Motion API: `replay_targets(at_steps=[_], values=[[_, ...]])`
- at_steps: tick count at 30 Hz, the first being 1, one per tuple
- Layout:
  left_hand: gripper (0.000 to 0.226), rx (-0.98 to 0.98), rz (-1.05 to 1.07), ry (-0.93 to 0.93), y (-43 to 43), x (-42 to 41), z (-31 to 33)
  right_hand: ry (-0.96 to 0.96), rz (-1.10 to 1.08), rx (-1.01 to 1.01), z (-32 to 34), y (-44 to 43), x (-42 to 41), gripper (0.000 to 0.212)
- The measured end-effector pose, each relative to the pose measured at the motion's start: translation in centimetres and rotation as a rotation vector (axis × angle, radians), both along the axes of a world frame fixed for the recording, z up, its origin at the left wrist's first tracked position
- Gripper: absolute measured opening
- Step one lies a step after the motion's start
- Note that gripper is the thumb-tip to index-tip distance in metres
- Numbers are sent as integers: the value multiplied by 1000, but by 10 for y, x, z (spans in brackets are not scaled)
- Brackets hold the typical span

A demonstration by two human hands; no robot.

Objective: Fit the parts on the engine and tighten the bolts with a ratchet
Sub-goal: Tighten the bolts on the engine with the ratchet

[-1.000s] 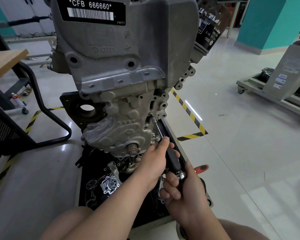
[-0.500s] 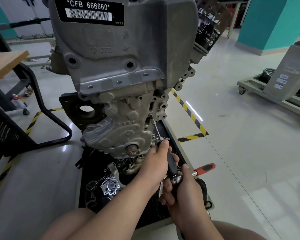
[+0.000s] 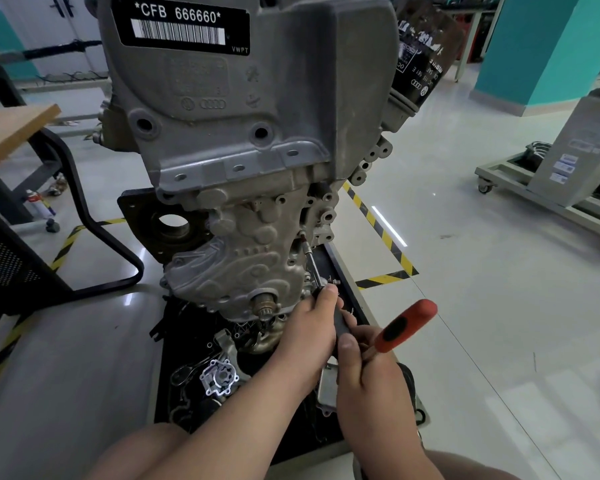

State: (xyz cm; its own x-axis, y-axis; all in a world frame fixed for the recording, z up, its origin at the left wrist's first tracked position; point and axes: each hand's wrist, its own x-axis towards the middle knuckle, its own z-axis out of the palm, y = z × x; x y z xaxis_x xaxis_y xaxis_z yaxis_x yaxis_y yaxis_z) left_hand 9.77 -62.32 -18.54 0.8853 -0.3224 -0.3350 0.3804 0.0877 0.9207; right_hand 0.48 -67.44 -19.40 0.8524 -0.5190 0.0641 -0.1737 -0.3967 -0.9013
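I am looking down on the grey engine [image 3: 250,133], which stands upright on a black tray [image 3: 179,344] on the pale floor, with its barcode plate [image 3: 181,24] at the top and a dark oil filter [image 3: 426,53] on its upper right. A trolley [image 3: 534,199] sits well apart on the right, and yellow-and-black tape [image 3: 378,216] runs across the floor beside the tray. Both hands meet at the engine's lower right. The left hand [image 3: 309,327] has its fingers curled round the black grip of the extension bar [image 3: 314,268], which slants up and left. Its tip sits on a bolt [image 3: 303,237] in the right edge of the lower cover. The right hand [image 3: 371,379] clasps the ratchet [image 3: 404,325] close to its head, thumb laid on top, and the red-and-black handle juts out up and to the right. The ratchet head itself is hidden between the two hands. A small silver pump part [image 3: 219,375] lies on the tray, just left of the left forearm.
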Motion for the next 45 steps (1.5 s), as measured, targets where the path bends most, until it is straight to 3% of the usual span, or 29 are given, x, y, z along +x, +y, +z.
replay_targets(at_steps=[6,13,18,23,26,30,38,42,45], values=[[36,38,-43,-45,-1,2,-3,-39,-117,468,0,2,6,34],[42,-18,-44,-33,-3,6,-4,36,-200,1002,15,-3,11,57],[45,-2,-67,-46,-5,5,-4,-12,-151,1422,16,-7,13,55],[38,-75,-61,6,-7,4,-1,12,-135,1677,22,-6,13,54],[36,-118,-53,31,-7,4,1,39,-121,1764,24,-6,12,64],[39,-176,-55,80,-7,0,2,49,-64,1749,28,-7,12,63],[40,-127,-37,41,-7,-2,-5,18,-151,1448,16,0,13,64],[41,-99,-20,51,-7,-1,-5,84,-215,965,8,0,11,69],[44,-55,-10,56,-7,-2,-2,-3,-213,532,3,0,5,46]])
